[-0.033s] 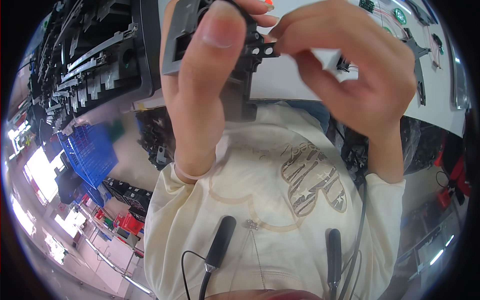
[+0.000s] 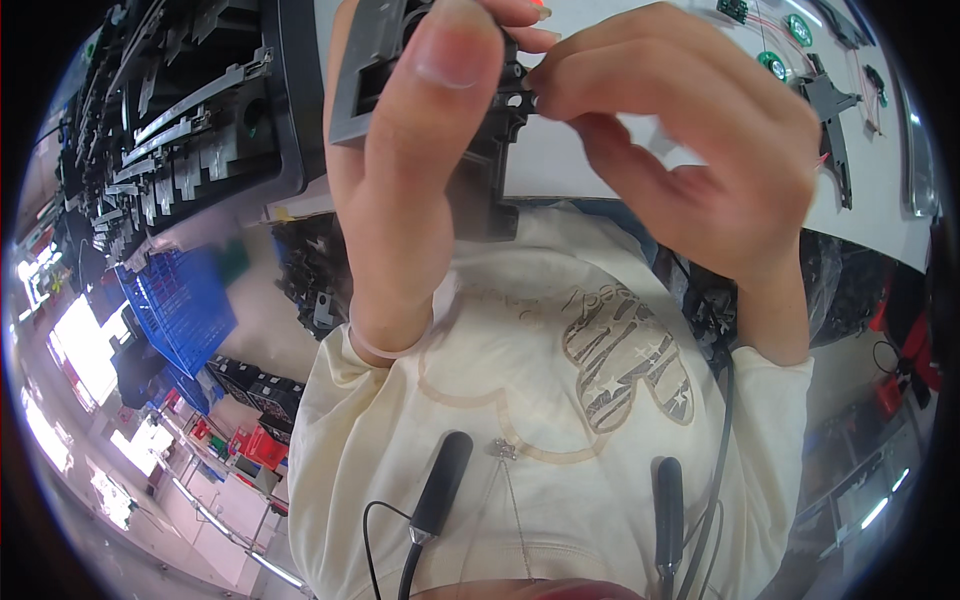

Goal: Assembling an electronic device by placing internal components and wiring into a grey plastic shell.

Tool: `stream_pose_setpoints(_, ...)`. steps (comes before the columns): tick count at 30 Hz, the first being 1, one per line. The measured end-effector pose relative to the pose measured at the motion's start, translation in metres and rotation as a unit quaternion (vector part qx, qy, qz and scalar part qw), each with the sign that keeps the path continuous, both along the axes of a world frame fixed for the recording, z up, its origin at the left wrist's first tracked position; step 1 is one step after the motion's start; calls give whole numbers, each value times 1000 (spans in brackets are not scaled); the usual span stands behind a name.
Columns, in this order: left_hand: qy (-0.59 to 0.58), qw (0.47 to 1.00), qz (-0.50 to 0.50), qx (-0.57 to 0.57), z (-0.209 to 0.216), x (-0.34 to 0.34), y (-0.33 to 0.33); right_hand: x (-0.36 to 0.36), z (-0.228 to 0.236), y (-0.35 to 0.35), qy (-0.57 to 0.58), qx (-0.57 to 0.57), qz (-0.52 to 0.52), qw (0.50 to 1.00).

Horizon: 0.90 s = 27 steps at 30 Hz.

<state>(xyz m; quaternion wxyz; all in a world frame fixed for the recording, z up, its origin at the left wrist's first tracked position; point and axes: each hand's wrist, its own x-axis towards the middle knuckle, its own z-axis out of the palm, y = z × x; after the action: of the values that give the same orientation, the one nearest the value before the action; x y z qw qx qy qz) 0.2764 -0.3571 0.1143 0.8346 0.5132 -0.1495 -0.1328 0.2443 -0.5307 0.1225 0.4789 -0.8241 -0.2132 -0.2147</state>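
My left hand [image 2: 400, 190] is wrapped round a dark grey plastic housing [image 2: 480, 195], held up above the near edge of the white table. Its thumb lies across the front of the housing, covering part of it. At the housing's right side is a small black piece with round holes [image 2: 515, 100]. The thumb and forefinger of my right hand [image 2: 700, 140] are pinched together on the outer end of this piece and hide that end. Whether the piece is separate from the housing, I cannot tell.
On the left stands a black tray [image 2: 290, 130] filled with grey plastic parts. To the right on the white table [image 2: 560, 175] lie a black bracket [image 2: 830, 105], round green circuit boards [image 2: 772, 66] and thin wires. A blue crate [image 2: 185, 310] stands lower left.
My right hand has shifted slightly left, so its fingertips now cover one of the two holes that showed before. The left hand and the housing have moved slightly right.
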Motion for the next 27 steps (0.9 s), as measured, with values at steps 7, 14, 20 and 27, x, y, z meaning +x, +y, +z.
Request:
stream_pose_setpoints(7, 23, 999, -37, -24, 4, -7, -5, -4, 4, 2, -81, -170, 34, 982)
stream_pose_setpoints(14, 59, 998, 3, 14, 2, -7, -3, -13, 15, 0, -136, -317, 76, 935)
stream_pose_setpoints(20, 50, 998, -2, 25, -2, -8, -6, -16, 15, -3, -158, -346, 86, 921)
stream_pose_setpoints(27, 54, 998, 16, 31, -3, -8, -7, -24, -8, -3, -192, -299, 54, 933)
